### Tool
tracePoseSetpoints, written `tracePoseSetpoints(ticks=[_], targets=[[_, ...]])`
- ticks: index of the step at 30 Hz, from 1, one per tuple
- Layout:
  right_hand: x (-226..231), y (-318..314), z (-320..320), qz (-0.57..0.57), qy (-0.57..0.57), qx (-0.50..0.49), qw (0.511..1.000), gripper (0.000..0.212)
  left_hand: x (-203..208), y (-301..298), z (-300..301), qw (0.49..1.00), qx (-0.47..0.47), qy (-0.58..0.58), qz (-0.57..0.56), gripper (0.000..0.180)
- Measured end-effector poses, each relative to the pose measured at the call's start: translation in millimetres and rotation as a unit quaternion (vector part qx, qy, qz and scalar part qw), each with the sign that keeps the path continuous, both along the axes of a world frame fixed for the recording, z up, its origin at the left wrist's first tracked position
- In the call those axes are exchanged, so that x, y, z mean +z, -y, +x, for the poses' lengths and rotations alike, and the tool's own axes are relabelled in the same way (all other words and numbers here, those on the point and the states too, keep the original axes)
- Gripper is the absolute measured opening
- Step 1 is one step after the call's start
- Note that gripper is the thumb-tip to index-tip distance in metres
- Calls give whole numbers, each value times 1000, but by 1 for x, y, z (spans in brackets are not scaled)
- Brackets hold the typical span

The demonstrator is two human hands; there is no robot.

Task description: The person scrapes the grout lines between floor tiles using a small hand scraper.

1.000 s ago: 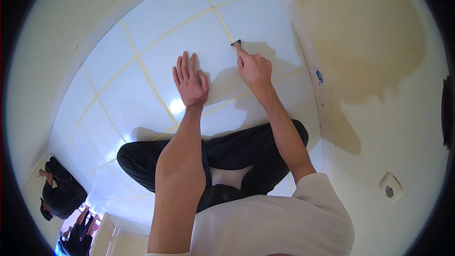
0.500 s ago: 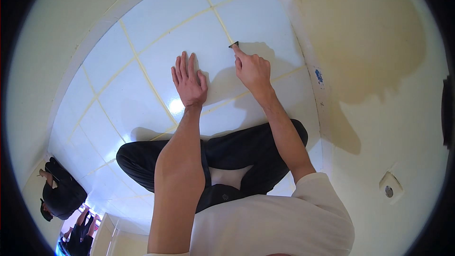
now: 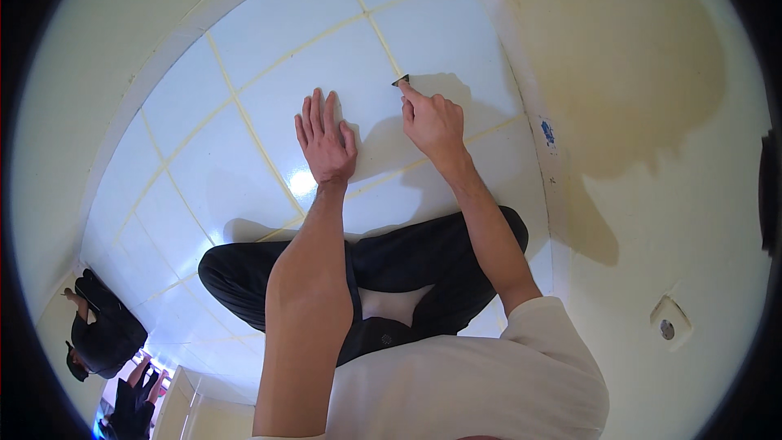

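My left hand (image 3: 325, 140) lies flat on a glossy white floor tile (image 3: 305, 53), fingers spread and nothing in it. Ahead and to its right, my right hand (image 3: 433, 118) is closed, its index finger stretched forward onto a small dark triangular scraper (image 3: 401, 81). Most of that tool, any handle included, is hidden under the hand. Its wide edge rests at the near end of a visible yellowish grout line (image 3: 381, 37) between two tiles. My hand's shadow falls over the tile around it.
A cream wall (image 3: 603, 57) rises close on my right, with a blue mark (image 3: 547, 132) low down and a square fixture (image 3: 669, 324). My legs in black trousers (image 3: 244, 273) are crossed below. A person in black (image 3: 106, 326) is at the far lower left, another person (image 3: 134, 407) beyond.
My right hand and the scraper have shifted very slightly toward me along the grout line. The left hand stays in place. The farther person at lower left has changed posture a little.
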State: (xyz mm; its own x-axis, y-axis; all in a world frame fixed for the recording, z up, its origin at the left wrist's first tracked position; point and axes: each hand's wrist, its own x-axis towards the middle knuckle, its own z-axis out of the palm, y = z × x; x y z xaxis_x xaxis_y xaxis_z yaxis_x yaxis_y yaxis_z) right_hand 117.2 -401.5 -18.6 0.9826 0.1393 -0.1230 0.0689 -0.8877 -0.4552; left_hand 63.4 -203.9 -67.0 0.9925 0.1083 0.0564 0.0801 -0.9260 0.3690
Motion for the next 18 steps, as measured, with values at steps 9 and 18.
tracePoseSetpoints(ticks=[9, 18], targets=[[5, -1, 2, 3, -20, -3, 1000, 36, 0, 1, 0, 1000, -1, 3, 0, 60], [6, -1, 2, 9, -18, -5, 1000, 38, 1, 0, 0, 1000, 0, 5, 3, 60]])
